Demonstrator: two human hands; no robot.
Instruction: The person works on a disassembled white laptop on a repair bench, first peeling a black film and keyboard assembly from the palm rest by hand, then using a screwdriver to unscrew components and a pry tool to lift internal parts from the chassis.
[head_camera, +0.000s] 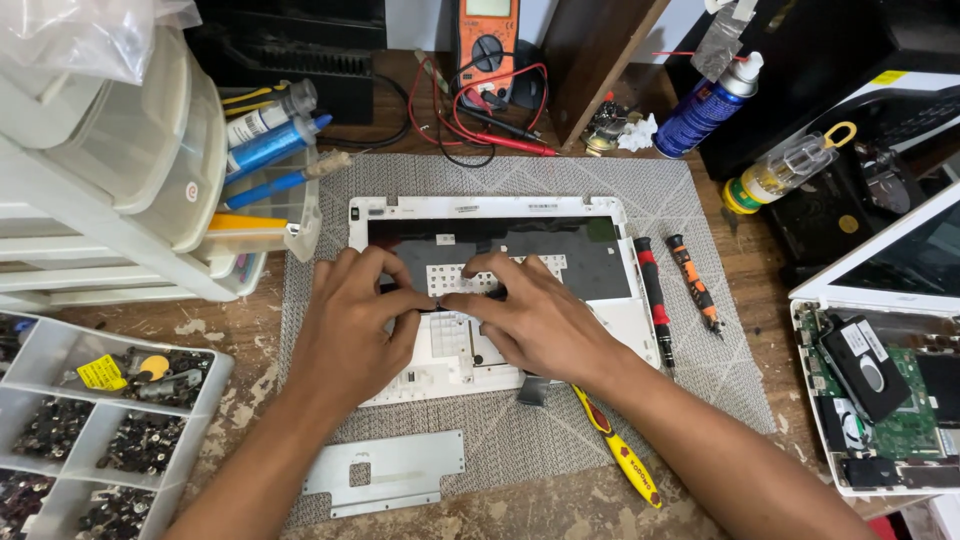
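Both forearms are bare, with no sleeves, gloves, rings or watch on either grip.

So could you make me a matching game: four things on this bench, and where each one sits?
Things:
1. multimeter
2. spray can
3. metal plate
4. screw tray

Places:
A. near edge, in front of the white laptop cover
B. far left, beside the left forearm
C. top middle, with red leads
D. top right, lying tilted

Pairs: 1-C, 2-D, 3-A, 4-B
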